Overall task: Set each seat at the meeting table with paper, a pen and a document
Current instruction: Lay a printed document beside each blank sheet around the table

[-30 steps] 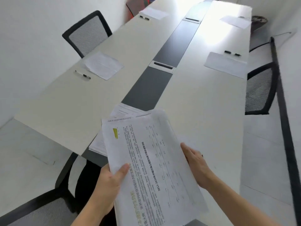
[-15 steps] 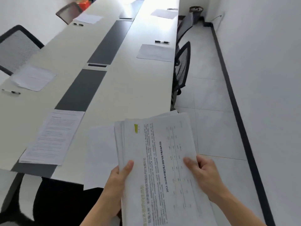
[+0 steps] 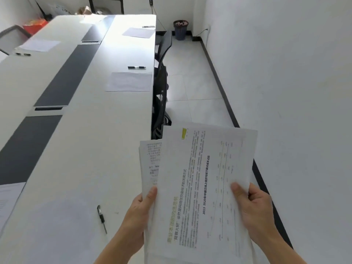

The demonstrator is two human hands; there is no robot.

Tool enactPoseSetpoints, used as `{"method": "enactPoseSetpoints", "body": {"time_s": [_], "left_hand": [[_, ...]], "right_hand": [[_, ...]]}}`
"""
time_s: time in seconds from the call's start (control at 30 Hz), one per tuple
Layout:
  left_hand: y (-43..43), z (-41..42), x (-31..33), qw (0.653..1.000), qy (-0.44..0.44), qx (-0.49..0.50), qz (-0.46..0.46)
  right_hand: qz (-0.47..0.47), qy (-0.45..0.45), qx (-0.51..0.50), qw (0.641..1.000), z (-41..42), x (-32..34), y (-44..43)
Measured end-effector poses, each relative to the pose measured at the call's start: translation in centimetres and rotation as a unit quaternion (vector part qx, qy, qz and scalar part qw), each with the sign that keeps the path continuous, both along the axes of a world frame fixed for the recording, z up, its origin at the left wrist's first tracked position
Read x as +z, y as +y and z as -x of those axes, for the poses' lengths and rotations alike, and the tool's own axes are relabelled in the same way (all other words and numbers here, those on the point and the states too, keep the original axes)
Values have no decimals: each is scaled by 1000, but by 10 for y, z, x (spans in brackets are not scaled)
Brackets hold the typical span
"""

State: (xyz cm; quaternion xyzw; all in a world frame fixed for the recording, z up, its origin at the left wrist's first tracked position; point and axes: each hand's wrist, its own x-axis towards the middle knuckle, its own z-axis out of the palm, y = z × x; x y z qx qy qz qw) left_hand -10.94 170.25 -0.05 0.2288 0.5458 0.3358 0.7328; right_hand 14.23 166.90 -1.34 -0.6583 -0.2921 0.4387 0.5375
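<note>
Along the right edge of the long white counter (image 3: 85, 149) we show the relation on which the coming move turns. A black chair (image 3: 160, 96) is tucked against that edge, about midway down. Nearer to us, the stack of documents (image 3: 200, 187) is held before the body with its long axis pointing away from us, roughly parallel to the counter's edge. Most of it hangs over the floor, just off that edge, and its top sheet is fanned to the right of the sheets beneath. Beside the chair lies a sheet of paper (image 3: 129, 81), flat, its long axis across the counter, with no document that we can see. It lies ahead and to the left of the stack, well apart. The left grip (image 3: 137, 212) pinches the stack's lower left edge, thumb on top. The right grip (image 3: 257, 210) pinches the top sheet's lower right edge likewise. We judge the left grip nearer the counter, yet the right grip holds the sheet that seems ready to come free, so it would have to cross leftward. A pen (image 3: 136, 67) lies just beyond the paper, parallel to its long side. A second pen (image 3: 101, 218) lies on the counter near the left grip.
</note>
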Motion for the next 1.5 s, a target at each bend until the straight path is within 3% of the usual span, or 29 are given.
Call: {"method": "enactPoseSetpoints", "body": {"time_s": [0.27, 0.5, 0.63, 0.8, 0.97, 1.13, 1.5], "left_hand": [[137, -59, 6, 999, -20, -40, -24], [234, -102, 17, 995, -31, -74, -64], [289, -133, 11, 996, -12, -73, -54], [366, -187, 12, 996, 7, -47, -74], [433, -213, 22, 995, 14, 55, -87], [467, -194, 21, 978, 38, 200, -53], [537, -84, 10, 917, 72, 392, -22]], "right_hand": [[28, 75, -18, 997, -69, 21, 109], [110, 211, -10, 971, -115, 20, 180], [114, 229, -1, 967, -146, 12, 239], [94, 170, 14, 981, -185, -3, 340], [73, 95, 64, 991, -214, -1, 458], [68, 67, 181, 979, -207, 8, 562], [92, 9, 393, 915, -77, -2, 730]]}}
